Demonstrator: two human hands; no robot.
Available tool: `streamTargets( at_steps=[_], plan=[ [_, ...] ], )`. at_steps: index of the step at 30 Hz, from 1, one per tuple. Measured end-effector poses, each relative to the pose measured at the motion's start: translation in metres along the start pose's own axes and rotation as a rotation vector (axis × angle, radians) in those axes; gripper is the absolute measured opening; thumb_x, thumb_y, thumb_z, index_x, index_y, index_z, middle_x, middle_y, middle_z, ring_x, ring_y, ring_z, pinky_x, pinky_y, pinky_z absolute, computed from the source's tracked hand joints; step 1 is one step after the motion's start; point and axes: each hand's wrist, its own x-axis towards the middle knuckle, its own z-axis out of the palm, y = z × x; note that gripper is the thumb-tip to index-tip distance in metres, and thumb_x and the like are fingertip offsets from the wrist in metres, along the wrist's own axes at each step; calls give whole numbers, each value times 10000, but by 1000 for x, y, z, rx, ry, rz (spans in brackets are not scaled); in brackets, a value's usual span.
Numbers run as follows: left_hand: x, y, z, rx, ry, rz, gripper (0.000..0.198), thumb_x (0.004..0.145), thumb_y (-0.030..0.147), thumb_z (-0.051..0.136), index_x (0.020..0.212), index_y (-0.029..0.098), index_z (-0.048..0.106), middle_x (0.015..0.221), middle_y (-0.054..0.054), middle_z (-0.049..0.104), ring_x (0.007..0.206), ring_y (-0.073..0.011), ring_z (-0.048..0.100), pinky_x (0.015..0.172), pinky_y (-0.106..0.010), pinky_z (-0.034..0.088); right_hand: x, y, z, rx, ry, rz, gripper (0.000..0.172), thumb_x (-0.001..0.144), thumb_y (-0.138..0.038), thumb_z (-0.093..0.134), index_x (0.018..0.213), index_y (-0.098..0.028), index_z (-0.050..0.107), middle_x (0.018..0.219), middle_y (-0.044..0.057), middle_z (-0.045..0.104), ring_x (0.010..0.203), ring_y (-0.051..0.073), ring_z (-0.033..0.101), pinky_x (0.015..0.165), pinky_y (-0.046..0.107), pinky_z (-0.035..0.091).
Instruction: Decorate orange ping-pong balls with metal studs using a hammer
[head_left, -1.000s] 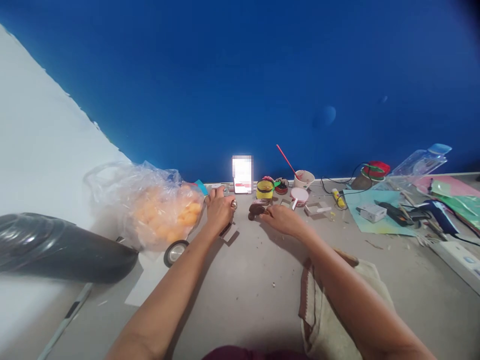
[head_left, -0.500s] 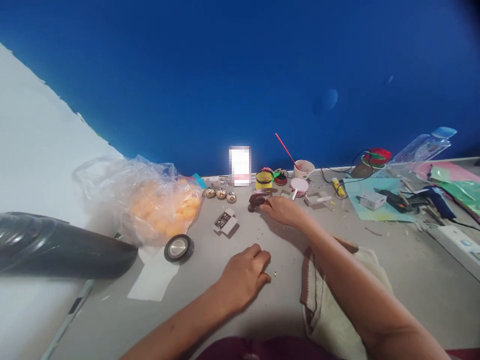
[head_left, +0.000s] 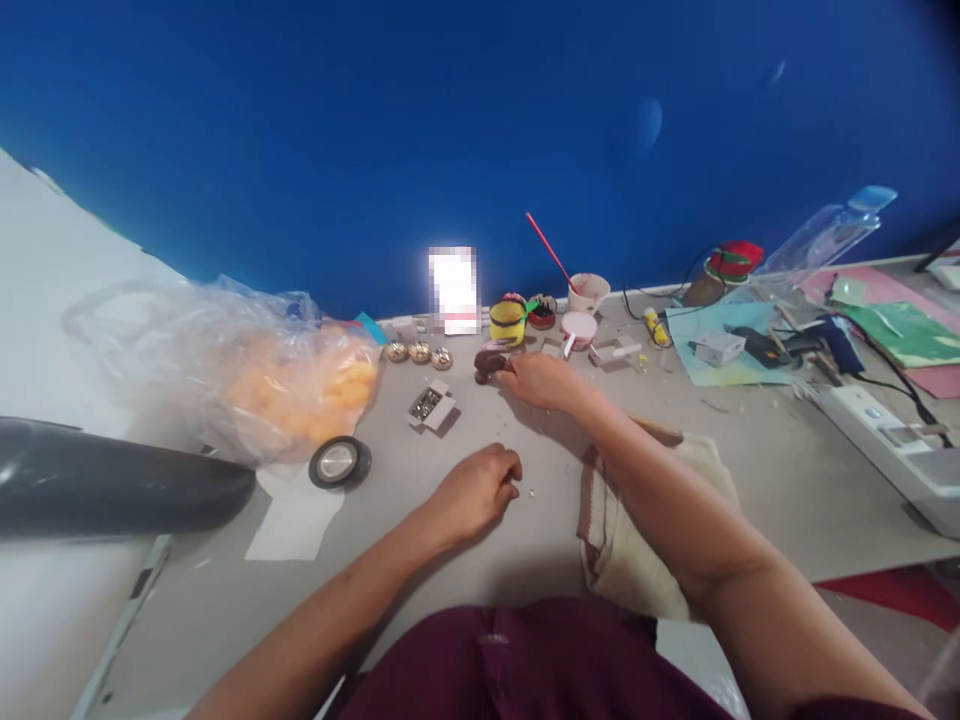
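My right hand (head_left: 541, 380) is stretched to the back of the table, its fingers closed on a dark brown rounded piece (head_left: 491, 362) whose kind I cannot make out. Nearer to me, my left hand (head_left: 476, 490) rests on the table with its fingers curled; whatever they may hold is hidden. A tiny shiny bit (head_left: 532, 492) lies just right of its fingertips. Beyond the left hand stands a small open white box (head_left: 435, 408) of little metallic pieces. Several shiny round metal pieces (head_left: 420, 353) sit in a row behind that box.
On the left are a clear plastic bag (head_left: 300, 380) of orange pieces and a black round object (head_left: 337, 462) with a metal centre. A yellow tub (head_left: 508, 322) and a white cup (head_left: 589, 292) stand at the back. A folded cloth (head_left: 645, 540) lies under my right forearm.
The camera has tilted down, so the scene sits higher and further left. My left fingers have drawn closer together. The right hand stays on the dark brown piece.
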Motion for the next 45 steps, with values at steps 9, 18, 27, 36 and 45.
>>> streamTargets(
  at_steps=[9, 18, 27, 36, 45],
  plan=[
    [5, 24, 13, 275, -91, 101, 194, 929, 102, 477, 910, 205, 641, 982, -72, 652, 896, -222, 646, 769, -322, 497, 2, 1, 2, -20, 26, -1, 464, 1033, -405, 332, 1155, -127, 683, 1165, 210, 720, 1070, 333, 683, 860, 380, 497],
    [-13, -2, -18, 156, 205, 79, 165, 971, 151, 447, 921, 214, 591, 940, -54, 666, 860, -193, 640, 794, -298, 494, 2, -1, 4, -45, 27, 7, 436, 1032, -387, 339, 1126, -123, 674, 1121, 216, 728, 1053, 349, 692, 832, 390, 502],
    [-10, -62, -84, 240, 636, -104, 177, 850, 117, 561, 947, 233, 652, 985, -54, 703, 839, -221, 667, 694, -315, 479, 4, -5, 8, -85, 49, 15, 452, 1037, -436, 354, 1149, -115, 652, 1114, 202, 732, 1014, 317, 698, 764, 336, 464],
    [-70, -75, -89, 154, 818, -216, 139, 925, 264, 539, 876, 227, 665, 888, -37, 721, 771, -193, 684, 730, -321, 536, -5, 3, -1, -117, -13, -77, 168, 886, -342, 544, 880, -198, 631, 954, 99, 743, 872, 256, 684, 593, 301, 265],
    [-83, -119, -166, 310, 1290, -482, 385, 895, 119, 449, 1244, 147, 609, 1378, -171, 591, 1357, -291, 506, 1146, -451, 420, -1, 4, 9, -172, -203, -83, 260, 712, -324, 675, 932, -216, 589, 1022, 101, 715, 949, 298, 651, 599, 304, 229]
  ],
)
